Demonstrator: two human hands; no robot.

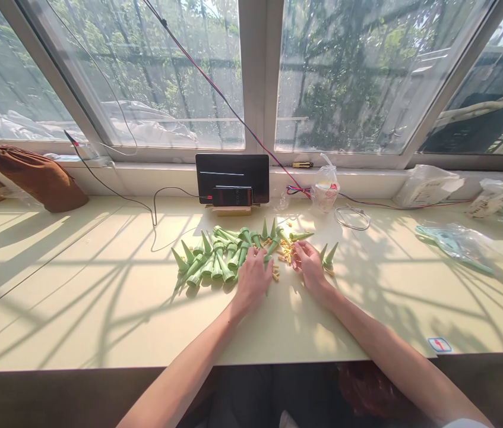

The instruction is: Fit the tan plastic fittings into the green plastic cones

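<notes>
In front of the black tablet (233, 179) lie green cones (218, 268), heaped on the table (144, 333), with small yellow pegs (285, 254) toward its right. The cones look light and stiff, probably smooth plastic, apt to roll; the wide collared end seems the surest hold, while pegs want a fingertip pinch. The left hand (255, 273), before the tablet, curls over the cones; whether it grips one, I cannot tell. The right hand (310, 264), right of the tablet, bunches its fingertips by the pegs, any catch hidden. Sun and shadow stripe the pale tabletop; windows (202, 71) rise behind the tablet.
</notes>
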